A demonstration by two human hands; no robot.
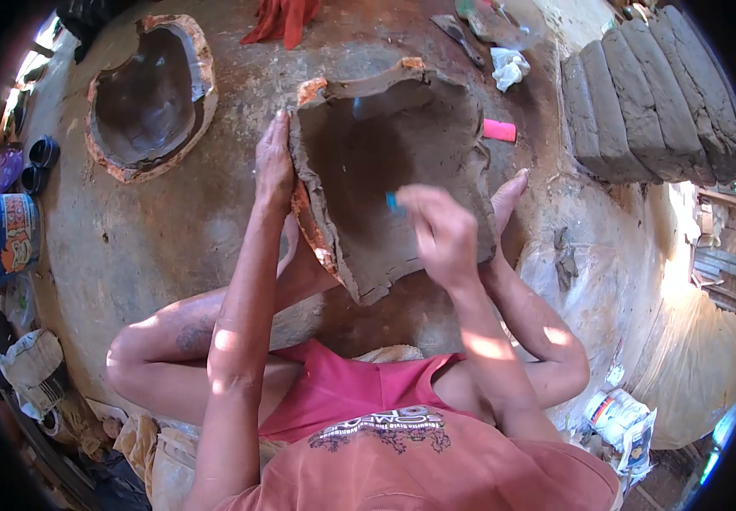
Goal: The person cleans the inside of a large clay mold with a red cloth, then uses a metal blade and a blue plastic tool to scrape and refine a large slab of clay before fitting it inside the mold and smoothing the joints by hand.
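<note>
Tilted in front of me over my crossed legs is a large hollow mould (312,89) with a rough orange-crusted rim. Wet grey clay (359,162) lines its inside and rises unevenly at the edges. My left hand (274,166) grips the mould's left side, with the fingers along the outer wall. Over the lower middle of the hollow, my right hand (446,234) is closed around a small blue piece (392,202), perhaps a scraper, mostly hidden by the fingers. The piece is at the clay surface; whether it touches cannot be told.
A second clay-lined mould (94,140) lies at the far left. Thick clay slabs (640,102) stand stacked at the far right. A pink block (499,130), crumpled white plastic (509,68) and a flat blade (460,38) lie beyond the mould. A bucket (10,243) stands left.
</note>
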